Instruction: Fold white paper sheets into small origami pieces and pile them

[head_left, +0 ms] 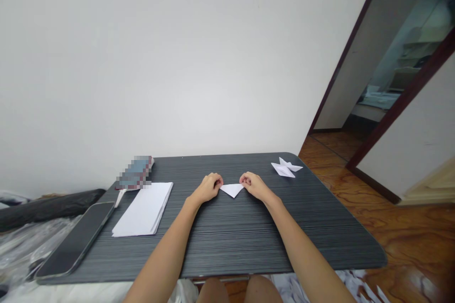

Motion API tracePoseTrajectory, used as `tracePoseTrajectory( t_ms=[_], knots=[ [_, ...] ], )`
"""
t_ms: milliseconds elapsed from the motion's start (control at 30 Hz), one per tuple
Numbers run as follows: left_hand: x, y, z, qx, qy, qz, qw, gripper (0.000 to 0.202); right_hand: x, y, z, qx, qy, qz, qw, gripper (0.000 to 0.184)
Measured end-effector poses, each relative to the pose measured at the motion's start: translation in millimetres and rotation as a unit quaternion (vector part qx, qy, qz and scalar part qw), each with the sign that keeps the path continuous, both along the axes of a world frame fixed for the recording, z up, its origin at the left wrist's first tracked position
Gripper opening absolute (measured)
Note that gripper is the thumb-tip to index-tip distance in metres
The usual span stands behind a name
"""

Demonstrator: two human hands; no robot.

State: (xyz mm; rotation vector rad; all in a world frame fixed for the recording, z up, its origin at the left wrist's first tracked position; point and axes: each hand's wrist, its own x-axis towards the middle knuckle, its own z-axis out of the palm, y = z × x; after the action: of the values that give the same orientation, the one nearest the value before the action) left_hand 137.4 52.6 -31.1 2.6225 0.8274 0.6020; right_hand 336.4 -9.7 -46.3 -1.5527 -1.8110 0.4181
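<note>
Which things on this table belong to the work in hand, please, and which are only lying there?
In the work:
small folded paper, between left hand and right hand
paper stack, probably supply
folded paper shape, probably related

Apparently just lying there:
dark-screened device
pixelated item

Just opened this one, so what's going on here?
The person's left hand and right hand grip the two upper corners of a white paper triangle, its third corner pointing toward the person. On the dark table, a paper stack lies to the left and more folded paper to the far right.
</note>
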Motion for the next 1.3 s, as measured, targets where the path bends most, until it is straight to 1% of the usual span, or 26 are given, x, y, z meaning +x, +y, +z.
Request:
tracePoseTrajectory(
  t_ms=[133,233,333,433,600,700,800,867,900,933,967,1033,1067,1100,1133,1167,1233,1300],
  knots=[
    [6.8,-6.9,0.2,0.044,0.041,0.041,0.997,0.020,-8.5,1.2,-2.6,0.013,-0.041,-0.035,0.998,0.019],
    [12.4,-13.7,0.7,0.081,0.086,0.067,0.991,0.022,-14.4,0.8,-4.1,0.000,-0.086,-0.071,0.994,0.019],
    [17.8,-19.2,0.3,0.092,0.126,0.110,0.982,0.023,-18.2,-0.3,-4.2,-0.021,-0.125,-0.106,0.986,0.019],
    [22.1,-21.7,-1.1,0.089,0.145,0.156,0.973,0.025,-20.7,-1.6,-2.7,-0.036,-0.140,-0.127,0.981,0.020],
    [23.1,-17.2,-4.5,0.080,0.130,0.192,0.969,0.026,-24.2,-3.3,-1.2,-0.018,-0.145,-0.146,0.978,0.025],
    [19.8,-12.5,-4.8,0.059,0.064,0.209,0.974,0.022,-23.9,-4.2,-2.3,0.014,-0.136,-0.142,0.980,0.024],
    [17.8,-11.2,-2.7,-0.013,-0.049,0.183,0.982,0.028,-21.2,-3.1,-4.6,0.047,-0.087,-0.121,0.988,0.024],
    [19.5,-13.0,-0.8,-0.087,-0.122,0.146,0.978,0.036,-19.1,-0.5,-6.8,0.074,-0.041,-0.105,0.991,0.024],
    [21.4,-14.5,-0.1,-0.137,-0.150,0.126,0.971,0.040,-18.3,1.3,-8.0,0.087,-0.021,-0.101,0.991,0.024],
    [23.9,-16.1,0.4,-0.199,-0.170,0.106,0.959,0.043,-17.9,3.2,-9.4,0.098,-0.005,-0.100,0.990,0.023],
    [26.8,-17.7,0.7,-0.271,-0.183,0.089,0.941,0.046,-17.8,5.0,-10.6,0.106,0.006,-0.102,0.989,0.023],
    [32.7,-20.3,0.6,-0.413,-0.201,0.065,0.886,0.046,-19.1,7.5,-12.0,0.112,0.020,-0.111,0.987,0.021],
    [35.2,-21.1,0.1,-0.466,-0.207,0.058,0.858,0.044,-20.3,8.0,-11.6,0.113,0.023,-0.116,0.986,0.021],
    [37.0,-21.6,-0.5,-0.499,-0.212,0.055,0.838,0.040,-21.5,7.7,-10.3,0.115,0.023,-0.123,0.986,0.021],
    [38.0,-21.8,-1.3,-0.515,-0.217,0.054,0.828,0.034,-22.7,6.6,-7.8,0.115,0.020,-0.131,0.984,0.020],
    [38.4,-21.8,-2.2,-0.517,-0.219,0.054,0.826,0.029,-23.4,4.7,-4.3,0.114,0.015,-0.141,0.983,0.020],
    [37.3,-21.3,-3.7,-0.506,-0.212,0.049,0.835,0.021,-22.9,-1.6,5.6,0.102,0.001,-0.164,0.981,0.017],
    [35.0,-20.9,-4.1,-0.497,-0.198,0.043,0.844,0.019,-19.5,-10.6,16.7,0.070,-0.006,-0.174,0.982,0.014]
  ],
)
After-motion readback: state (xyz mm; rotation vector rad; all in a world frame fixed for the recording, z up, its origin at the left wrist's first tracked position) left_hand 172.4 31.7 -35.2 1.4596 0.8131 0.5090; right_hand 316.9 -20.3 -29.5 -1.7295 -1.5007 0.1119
